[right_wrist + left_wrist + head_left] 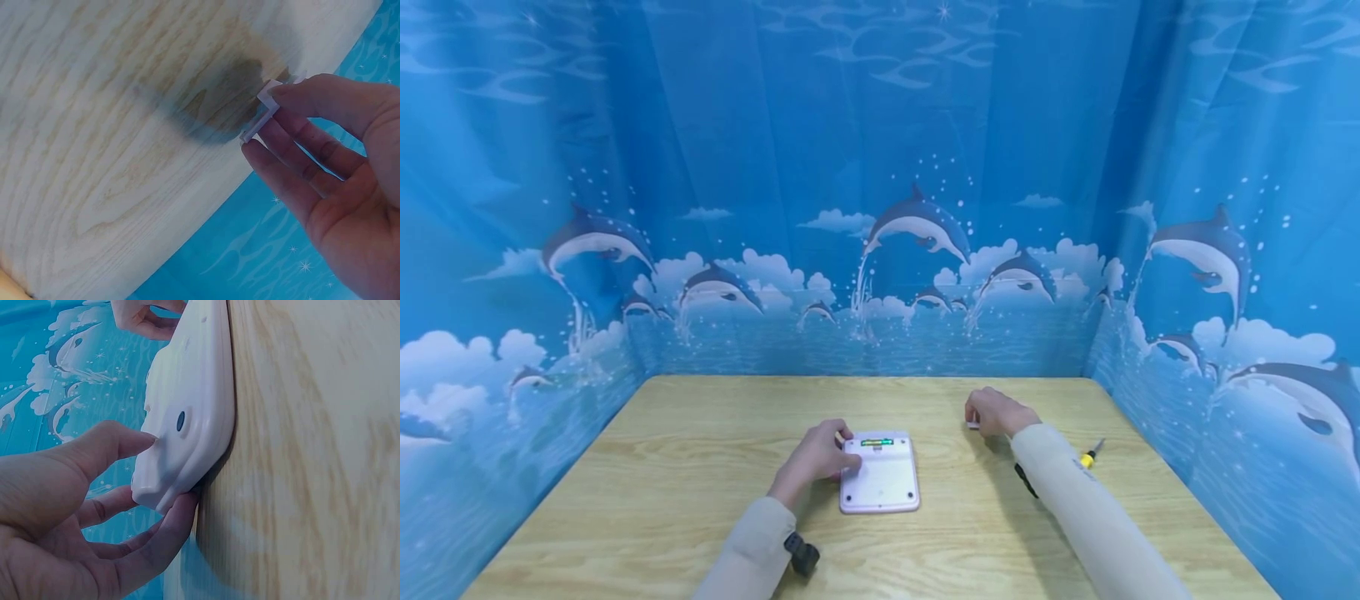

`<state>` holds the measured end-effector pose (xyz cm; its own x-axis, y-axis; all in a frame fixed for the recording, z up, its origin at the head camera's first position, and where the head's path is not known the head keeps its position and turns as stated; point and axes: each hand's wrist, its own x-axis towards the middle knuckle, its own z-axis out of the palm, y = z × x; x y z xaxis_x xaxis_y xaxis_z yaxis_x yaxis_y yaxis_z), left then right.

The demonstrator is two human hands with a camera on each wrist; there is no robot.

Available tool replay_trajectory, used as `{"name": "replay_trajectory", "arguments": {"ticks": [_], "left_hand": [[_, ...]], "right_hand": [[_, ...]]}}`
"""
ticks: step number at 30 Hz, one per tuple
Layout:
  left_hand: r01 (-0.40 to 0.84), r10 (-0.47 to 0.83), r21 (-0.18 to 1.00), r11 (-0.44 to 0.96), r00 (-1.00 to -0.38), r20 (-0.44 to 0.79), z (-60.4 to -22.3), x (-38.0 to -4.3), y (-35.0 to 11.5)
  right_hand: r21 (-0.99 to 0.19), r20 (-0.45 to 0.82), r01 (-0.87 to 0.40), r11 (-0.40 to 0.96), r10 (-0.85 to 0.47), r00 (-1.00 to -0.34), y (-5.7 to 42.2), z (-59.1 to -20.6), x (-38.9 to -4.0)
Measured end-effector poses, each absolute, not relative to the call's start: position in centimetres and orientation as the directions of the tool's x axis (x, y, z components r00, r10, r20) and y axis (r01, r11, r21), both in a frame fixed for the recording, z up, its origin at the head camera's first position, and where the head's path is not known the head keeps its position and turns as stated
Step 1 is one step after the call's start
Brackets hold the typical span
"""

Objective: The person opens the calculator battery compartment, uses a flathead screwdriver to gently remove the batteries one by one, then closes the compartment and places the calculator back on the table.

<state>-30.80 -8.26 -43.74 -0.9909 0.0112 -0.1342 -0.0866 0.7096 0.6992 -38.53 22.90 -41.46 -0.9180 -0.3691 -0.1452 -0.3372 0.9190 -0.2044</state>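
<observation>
A flat white device with rounded corners and dark round feet lies back side up on the table. Near its far edge a green and gold battery sits in an uncovered slot. My left hand grips the device's left side, thumb on the back and fingers at the edge; in the left wrist view the thumb presses near a dark foot on the device. Off to the right, my right hand pinches a small white plastic battery cover between thumb and fingertips, close over the table.
A screwdriver with a yellow handle lies right of the right forearm, partly behind the sleeve. The wooden table is bounded at the back and sides by a blue dolphin-print curtain.
</observation>
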Motion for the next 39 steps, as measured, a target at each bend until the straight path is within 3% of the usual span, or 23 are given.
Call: {"name": "replay_trajectory", "arguments": {"ticks": [39], "left_hand": [[-0.097,0.001,0.698,0.709,-0.99,-0.138,-43.71,-30.8,-8.17]], "right_hand": [[-0.184,-0.145,-0.371,0.91,-0.398,-0.906,23.35,-41.12,-38.34]]}}
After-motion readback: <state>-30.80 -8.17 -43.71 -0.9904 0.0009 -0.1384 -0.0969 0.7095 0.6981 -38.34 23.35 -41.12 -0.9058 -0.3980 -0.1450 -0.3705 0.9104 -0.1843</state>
